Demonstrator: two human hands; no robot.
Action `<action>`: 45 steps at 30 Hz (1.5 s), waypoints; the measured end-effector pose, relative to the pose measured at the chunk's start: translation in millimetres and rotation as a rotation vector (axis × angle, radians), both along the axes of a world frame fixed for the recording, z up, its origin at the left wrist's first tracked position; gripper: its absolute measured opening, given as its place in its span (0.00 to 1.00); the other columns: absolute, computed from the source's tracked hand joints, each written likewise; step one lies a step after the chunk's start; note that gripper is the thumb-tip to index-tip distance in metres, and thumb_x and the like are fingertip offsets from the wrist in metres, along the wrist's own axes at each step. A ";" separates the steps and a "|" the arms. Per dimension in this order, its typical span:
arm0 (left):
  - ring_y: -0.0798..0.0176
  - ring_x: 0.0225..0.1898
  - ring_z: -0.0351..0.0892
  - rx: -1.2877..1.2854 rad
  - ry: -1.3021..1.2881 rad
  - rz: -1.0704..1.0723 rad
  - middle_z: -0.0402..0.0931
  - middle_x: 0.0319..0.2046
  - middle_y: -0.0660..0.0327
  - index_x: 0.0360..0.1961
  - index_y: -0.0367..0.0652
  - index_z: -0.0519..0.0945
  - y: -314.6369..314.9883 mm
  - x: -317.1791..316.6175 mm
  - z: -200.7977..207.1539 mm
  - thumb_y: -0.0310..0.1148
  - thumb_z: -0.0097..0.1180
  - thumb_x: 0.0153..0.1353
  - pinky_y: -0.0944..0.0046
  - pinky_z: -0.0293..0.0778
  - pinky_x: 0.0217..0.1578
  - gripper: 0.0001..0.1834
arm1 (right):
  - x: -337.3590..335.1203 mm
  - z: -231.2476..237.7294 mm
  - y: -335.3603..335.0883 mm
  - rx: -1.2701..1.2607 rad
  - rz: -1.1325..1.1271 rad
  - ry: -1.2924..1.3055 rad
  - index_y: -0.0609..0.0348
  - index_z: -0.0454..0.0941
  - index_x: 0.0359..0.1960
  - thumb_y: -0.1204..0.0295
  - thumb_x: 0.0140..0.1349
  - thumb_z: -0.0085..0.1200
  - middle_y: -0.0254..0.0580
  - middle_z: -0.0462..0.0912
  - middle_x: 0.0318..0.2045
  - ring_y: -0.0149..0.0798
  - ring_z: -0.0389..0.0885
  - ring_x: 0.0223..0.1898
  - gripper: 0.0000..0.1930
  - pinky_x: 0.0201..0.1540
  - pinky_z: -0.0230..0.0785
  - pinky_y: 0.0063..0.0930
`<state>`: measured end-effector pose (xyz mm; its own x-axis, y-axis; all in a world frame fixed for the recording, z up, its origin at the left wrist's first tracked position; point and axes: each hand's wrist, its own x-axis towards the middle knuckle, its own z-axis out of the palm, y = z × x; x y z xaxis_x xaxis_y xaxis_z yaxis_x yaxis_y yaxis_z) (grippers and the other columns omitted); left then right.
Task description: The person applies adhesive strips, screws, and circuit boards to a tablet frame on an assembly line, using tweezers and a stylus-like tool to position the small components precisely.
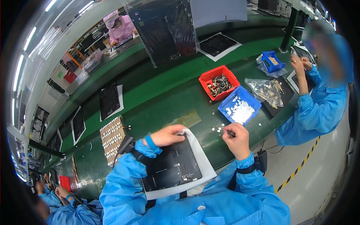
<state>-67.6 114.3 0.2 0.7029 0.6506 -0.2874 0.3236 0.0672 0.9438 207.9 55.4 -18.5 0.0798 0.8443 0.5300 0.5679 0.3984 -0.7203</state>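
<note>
A black flat device panel (173, 165) lies on a white foam sheet (204, 159) at the bench's near edge, tilted toward me. My left hand (165, 136) grips the far edge of panel and sheet, with the thumb over the black surface. Right of the panel, my right hand (237, 140) is closed in a pinch on a small dark tool (231, 133), whose kind I cannot make out. Just left of its fingertips, small white pieces (217, 129) lie loose on the bench. Beyond that hand stands a blue bin (257, 105) holding many white pieces.
A red bin (204, 81) of small metal parts adjoins the blue one. A tray of small parts (112, 138) sits left of my left hand. Other panels (109, 101) lie on the green bench (150, 112). A co-worker in blue (318, 108) works at right.
</note>
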 end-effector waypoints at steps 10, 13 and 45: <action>0.72 0.34 0.76 0.072 -0.071 0.281 0.79 0.30 0.61 0.35 0.36 0.81 -54.7 73.5 31.6 0.31 0.60 0.52 0.71 0.71 0.37 0.11 | -15.1 19.5 -5.7 0.299 0.399 -0.006 0.60 0.74 0.25 0.82 0.37 0.60 0.43 0.78 0.26 0.41 0.79 0.26 0.11 0.24 0.71 0.28; 0.73 0.31 0.76 -0.002 -0.139 0.417 0.79 0.29 0.62 0.32 0.35 0.81 -59.8 80.0 16.8 0.30 0.60 0.52 0.71 0.72 0.34 0.09 | -16.7 21.7 -3.9 0.294 0.441 -0.009 0.60 0.74 0.25 0.81 0.37 0.60 0.43 0.78 0.26 0.42 0.79 0.26 0.11 0.25 0.72 0.28; 0.72 0.33 0.75 0.066 -0.144 0.340 0.79 0.30 0.60 0.38 0.36 0.79 -94.2 23.5 11.0 0.30 0.56 0.54 0.71 0.71 0.34 0.12 | -46.7 14.5 -56.8 -0.612 0.376 0.073 0.62 0.75 0.23 0.78 0.45 0.59 0.38 0.76 0.20 0.27 0.71 0.19 0.05 0.17 0.58 0.19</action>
<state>-44.2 20.1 11.2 0.4736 0.8677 -0.1514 0.1570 0.0860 0.9839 161.1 -1.4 -4.0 -0.2574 0.9654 -0.0425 0.4139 0.0704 -0.9076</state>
